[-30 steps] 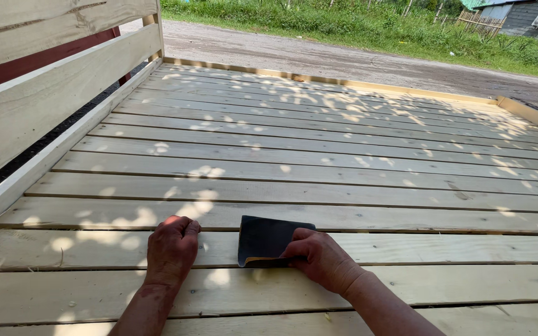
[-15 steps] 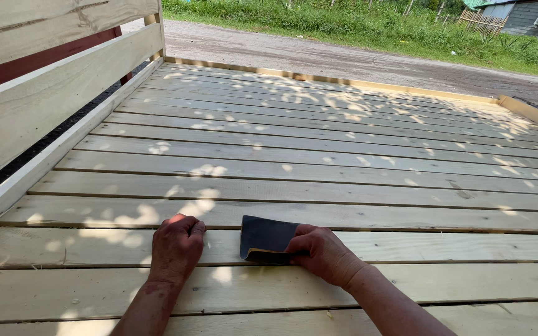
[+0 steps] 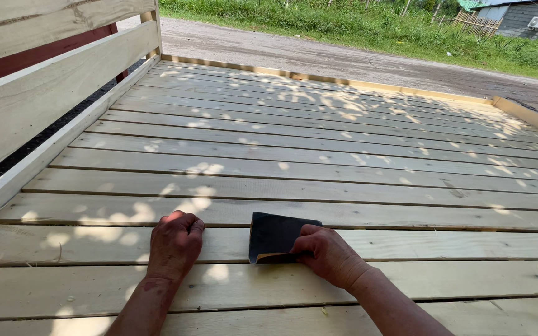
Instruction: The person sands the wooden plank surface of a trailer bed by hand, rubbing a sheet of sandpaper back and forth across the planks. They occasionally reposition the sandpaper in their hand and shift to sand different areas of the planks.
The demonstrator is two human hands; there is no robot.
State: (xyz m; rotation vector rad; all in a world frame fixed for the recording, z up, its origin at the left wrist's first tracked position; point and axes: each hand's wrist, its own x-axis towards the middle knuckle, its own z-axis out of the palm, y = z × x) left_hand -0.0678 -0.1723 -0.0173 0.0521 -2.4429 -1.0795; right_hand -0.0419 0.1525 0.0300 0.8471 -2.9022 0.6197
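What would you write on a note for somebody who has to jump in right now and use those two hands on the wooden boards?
Left hand: closed in a fist, knuckles resting on a deck board, holding nothing that shows.
Right hand: pressing a dark sheet of sandpaper flat on the same board, fingers on its lower right part.
Sandpaper lies between the two hands, its near edge curling up a little.
Wooden deck stretches ahead, side rail on the left, road beyond.
Done: cannot tell how many boards are already sanded.
Left: probably keep rubbing along this board, then the next ones.
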